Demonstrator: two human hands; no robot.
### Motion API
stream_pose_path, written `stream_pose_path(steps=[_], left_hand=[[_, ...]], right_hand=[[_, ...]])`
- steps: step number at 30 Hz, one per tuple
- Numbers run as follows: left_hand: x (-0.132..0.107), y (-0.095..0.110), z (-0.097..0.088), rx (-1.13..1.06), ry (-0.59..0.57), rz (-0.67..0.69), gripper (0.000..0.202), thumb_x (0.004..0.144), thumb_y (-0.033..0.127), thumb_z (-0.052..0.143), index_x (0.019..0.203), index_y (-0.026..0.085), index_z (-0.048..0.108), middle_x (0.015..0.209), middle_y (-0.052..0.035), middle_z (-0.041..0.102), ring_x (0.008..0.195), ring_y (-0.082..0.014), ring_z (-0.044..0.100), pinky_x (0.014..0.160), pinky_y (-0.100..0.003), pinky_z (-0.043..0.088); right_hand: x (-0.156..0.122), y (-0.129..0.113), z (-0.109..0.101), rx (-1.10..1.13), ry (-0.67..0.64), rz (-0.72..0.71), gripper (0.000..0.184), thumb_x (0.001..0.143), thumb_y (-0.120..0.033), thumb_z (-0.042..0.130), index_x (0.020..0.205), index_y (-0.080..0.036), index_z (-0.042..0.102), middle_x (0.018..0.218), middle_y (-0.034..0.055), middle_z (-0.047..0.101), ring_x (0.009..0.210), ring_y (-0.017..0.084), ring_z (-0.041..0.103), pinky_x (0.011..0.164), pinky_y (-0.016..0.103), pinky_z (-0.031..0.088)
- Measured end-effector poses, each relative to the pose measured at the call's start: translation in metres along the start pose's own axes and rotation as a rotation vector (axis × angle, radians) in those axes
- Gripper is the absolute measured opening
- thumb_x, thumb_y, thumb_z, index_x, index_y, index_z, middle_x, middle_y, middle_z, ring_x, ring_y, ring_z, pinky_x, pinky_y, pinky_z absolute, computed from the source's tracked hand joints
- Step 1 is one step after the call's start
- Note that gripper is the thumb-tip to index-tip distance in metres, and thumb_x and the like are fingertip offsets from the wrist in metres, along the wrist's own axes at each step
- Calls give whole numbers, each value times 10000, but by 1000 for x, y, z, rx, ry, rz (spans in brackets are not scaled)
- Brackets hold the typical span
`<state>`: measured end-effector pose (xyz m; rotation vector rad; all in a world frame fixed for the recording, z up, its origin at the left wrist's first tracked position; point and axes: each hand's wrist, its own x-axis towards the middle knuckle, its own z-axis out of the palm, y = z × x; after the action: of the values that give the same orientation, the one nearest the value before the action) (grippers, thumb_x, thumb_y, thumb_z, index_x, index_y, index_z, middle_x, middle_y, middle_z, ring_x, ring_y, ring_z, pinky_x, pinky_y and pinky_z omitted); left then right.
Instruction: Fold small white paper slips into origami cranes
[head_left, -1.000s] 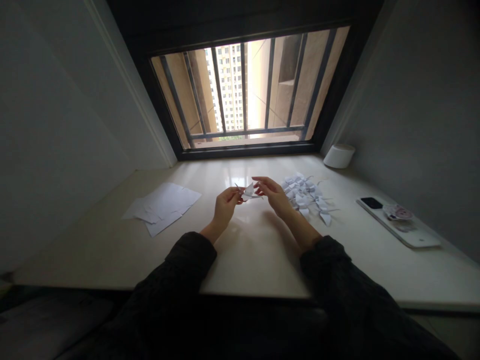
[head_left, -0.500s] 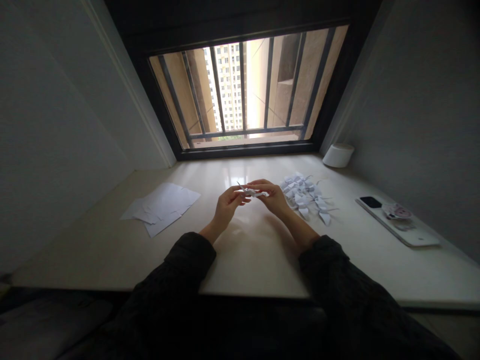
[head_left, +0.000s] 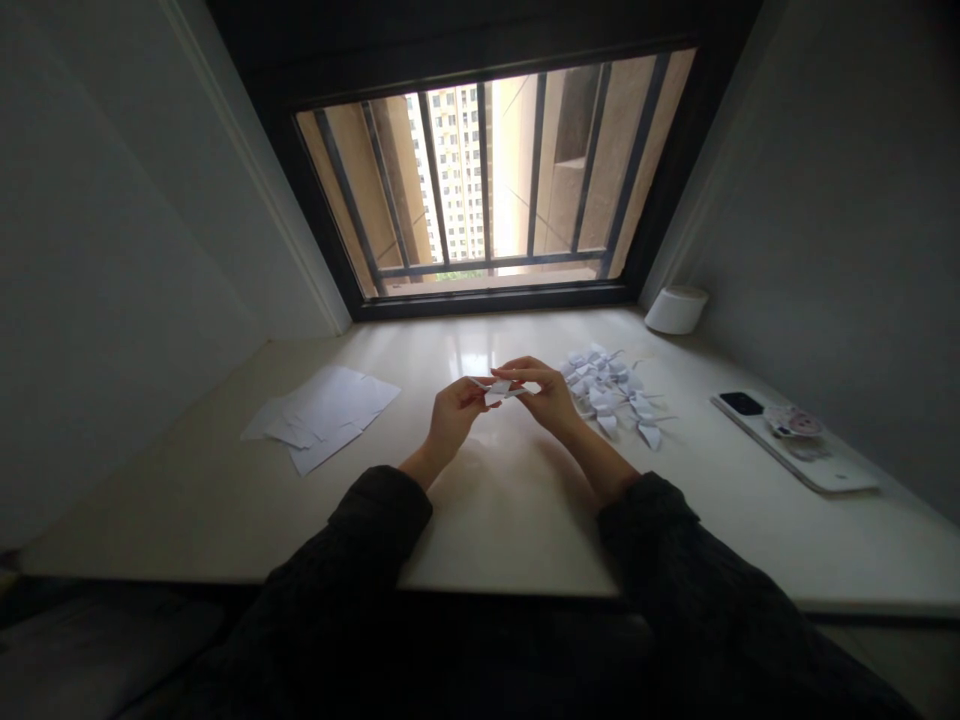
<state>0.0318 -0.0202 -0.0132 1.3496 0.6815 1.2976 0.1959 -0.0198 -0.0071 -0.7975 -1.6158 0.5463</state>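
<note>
Between my two hands, above the middle of the white sill, is a small folded white paper crane (head_left: 498, 392). My left hand (head_left: 452, 412) pinches its left side, where a thin point sticks out. Closed on its right side is my right hand (head_left: 550, 396), with the fingers over the top and the thumb beneath. Just right of that hand lies a pile of folded white paper cranes (head_left: 602, 388), several of them overlapping. Some of my fingertips are hidden behind the paper.
Flat sheets of white paper (head_left: 341, 405) lie overlapped on the left of the sill (head_left: 480, 530). On the right rest a phone (head_left: 806, 455) with a round grip on its back and, farther off, a white rounded container (head_left: 676, 310). A barred window (head_left: 495, 180) stands behind.
The paper crane has turned in my fingers, and a broader flat face of it now shows. My left fingers have drawn in slightly; both arms stay in place.
</note>
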Motion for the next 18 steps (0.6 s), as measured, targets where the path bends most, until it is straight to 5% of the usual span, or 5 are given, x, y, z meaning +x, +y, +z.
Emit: stream_pose_path(steps=[8,18], left_hand=[[-2,0,-4,128,-11,92,242,679,261,724,897,167,675,928,-78,710,903,-226,662,832,-379,519],[-5,3,-1,240,26,177,188,700,236,692,875,167,681,886,-64,708,814,-187,667,786,-340,531]], right_hand=[[-4,-3,2,-90,9,-34,210,779,-242,625,960,-285,724,862,33,667,816,188,591,750,342,476],[-5,-6,5,-173,37,-36,251,796,-201,556,967,-289,718,845,28,653,782,188,575,727,342,470]])
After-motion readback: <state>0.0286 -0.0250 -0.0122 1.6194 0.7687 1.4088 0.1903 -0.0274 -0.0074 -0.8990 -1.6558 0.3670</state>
